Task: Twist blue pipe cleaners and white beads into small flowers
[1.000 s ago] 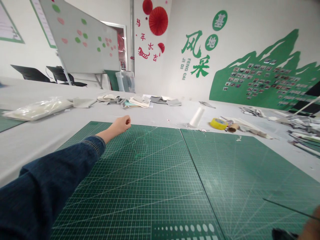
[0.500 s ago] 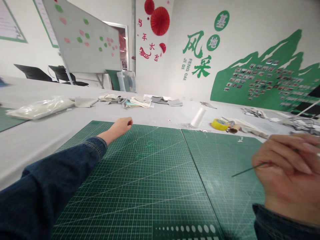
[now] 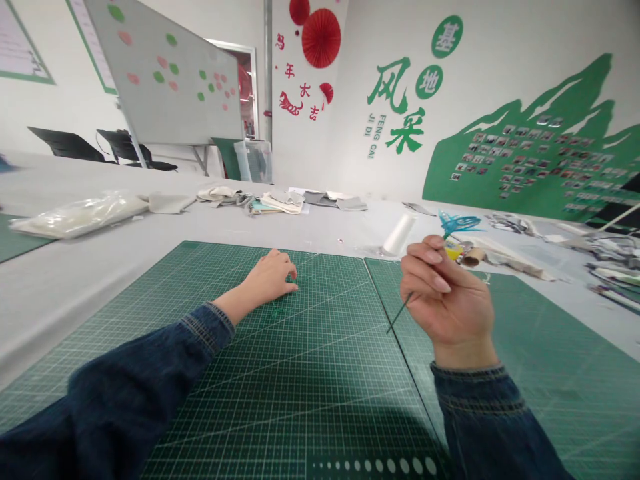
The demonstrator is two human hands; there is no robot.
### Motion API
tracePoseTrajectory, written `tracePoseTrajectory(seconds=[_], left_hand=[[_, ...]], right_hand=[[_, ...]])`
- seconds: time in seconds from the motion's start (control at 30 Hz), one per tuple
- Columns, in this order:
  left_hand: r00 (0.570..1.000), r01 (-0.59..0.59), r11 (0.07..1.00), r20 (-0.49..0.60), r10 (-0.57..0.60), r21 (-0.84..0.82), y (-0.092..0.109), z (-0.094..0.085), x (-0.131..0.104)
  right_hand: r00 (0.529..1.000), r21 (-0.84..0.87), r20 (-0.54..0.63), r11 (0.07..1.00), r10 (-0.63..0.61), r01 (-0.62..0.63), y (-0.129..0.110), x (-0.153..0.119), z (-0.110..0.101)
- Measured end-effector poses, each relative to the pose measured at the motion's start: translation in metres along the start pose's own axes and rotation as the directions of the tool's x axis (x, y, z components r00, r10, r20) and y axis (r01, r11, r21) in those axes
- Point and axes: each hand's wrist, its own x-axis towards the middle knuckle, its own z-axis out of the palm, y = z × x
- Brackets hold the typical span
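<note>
My right hand (image 3: pixel 445 293) is raised over the right side of the mats, fingers closed round the thin dark green stem of a craft flower (image 3: pixel 460 223). Its blue looped petals stick up above the fingertips, and the stem's lower end points down to the left. Over the left green cutting mat (image 3: pixel 280 373), my left hand (image 3: pixel 265 275) is low, its fingers bent and the thumb apart from them. Nothing shows between them. Small green scraps (image 3: pixel 277 311) lie on the mat by this hand, hard to make out against the green.
Behind the mats stand a white thread cone (image 3: pixel 400 233) and a yellow tape roll (image 3: pixel 453 251), partly hidden by my right hand. Fabric pieces (image 3: pixel 285 201) lie along the far edge. A plastic-wrapped bundle (image 3: pixel 80 215) is at left; tangled strips (image 3: pixel 615 257) are at right.
My right hand has moved left with the flower, whose blue petals now show. My left hand has come right and nearer, over the green scraps, and its thumb and fingers have parted.
</note>
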Motion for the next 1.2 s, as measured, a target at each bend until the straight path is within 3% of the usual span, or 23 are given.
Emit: tracePoseTrajectory(seconds=[0.1,0.17,0.27,0.4,0.53,0.83,1.2], left_hand=[[0.999,-0.031,0.998,0.025,0.032,-0.05,0.008,0.009,-0.004],[0.998,-0.056,0.994,0.038,0.06,-0.098,0.011,0.004,-0.003],[0.996,-0.068,0.979,0.051,0.079,-0.192,0.008,-0.015,-0.002],[0.991,-0.06,0.945,0.092,0.095,-0.321,0.004,-0.048,-0.009],[0.99,-0.012,0.867,0.114,0.079,-0.498,0.012,-0.066,-0.017],[0.994,0.091,0.614,0.112,-0.005,-0.784,0.033,-0.08,-0.02],[0.997,0.064,0.55,0.08,0.005,-0.833,0.034,-0.079,-0.021]], right_hand=[[0.998,0.009,0.011,0.998,0.065,-0.065,0.013,0.003,-0.003],[0.991,0.03,0.018,0.991,0.131,-0.132,0.023,0.005,-0.008],[0.975,0.002,-0.002,0.975,0.223,-0.223,0.039,0.009,-0.02],[0.953,-0.06,-0.115,0.956,0.279,-0.287,0.06,0.013,-0.034],[0.919,-0.066,-0.13,0.921,0.373,-0.383,0.075,0.013,-0.036],[0.885,-0.052,-0.079,0.884,0.46,-0.464,0.093,0.008,-0.035],[0.857,-0.196,0.117,0.857,0.503,-0.476,0.094,0.002,-0.027]])
